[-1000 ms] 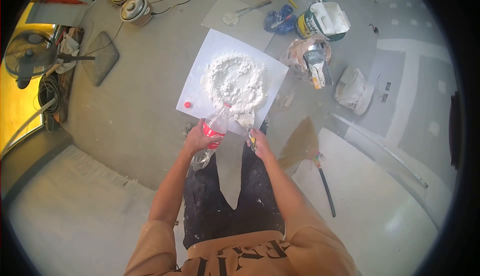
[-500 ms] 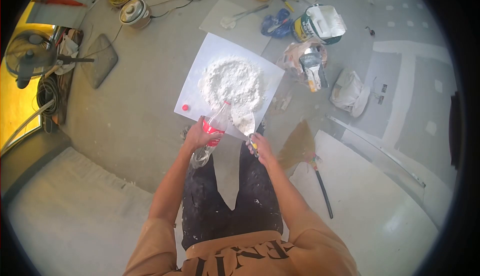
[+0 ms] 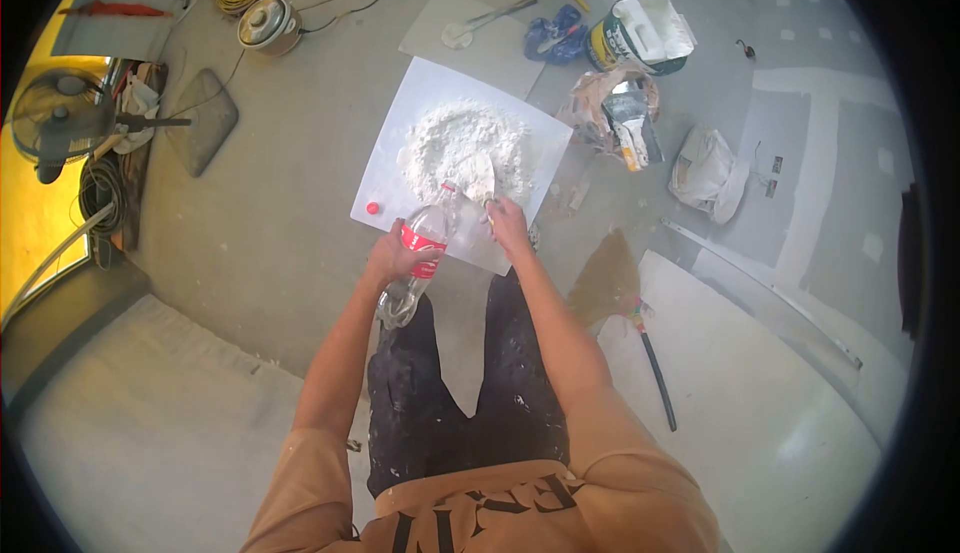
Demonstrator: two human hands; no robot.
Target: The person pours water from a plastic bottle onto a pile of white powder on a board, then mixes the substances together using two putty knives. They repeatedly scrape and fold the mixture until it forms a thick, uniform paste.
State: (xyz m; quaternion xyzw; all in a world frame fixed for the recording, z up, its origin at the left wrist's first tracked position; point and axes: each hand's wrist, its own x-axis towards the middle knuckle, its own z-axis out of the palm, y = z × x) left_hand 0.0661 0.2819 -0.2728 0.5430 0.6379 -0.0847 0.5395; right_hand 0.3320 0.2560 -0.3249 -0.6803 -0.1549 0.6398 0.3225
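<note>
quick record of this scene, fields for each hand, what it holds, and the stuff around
left hand: grips plastic bottle with a red label, neck tilted down toward the powder
right hand: holds putty knife, blade at the pile's near edge
powder pile: white, heaped on white sheet on the floor
red cap: lies on the sheet, left of the bottle
nearby: broom to the right, bucket beyond the sheet

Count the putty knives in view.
3. One putty knife in the right hand, on the powder; a second knife on the crumpled bag; a third knife on the grey board. Others may be hidden in clutter.
</note>
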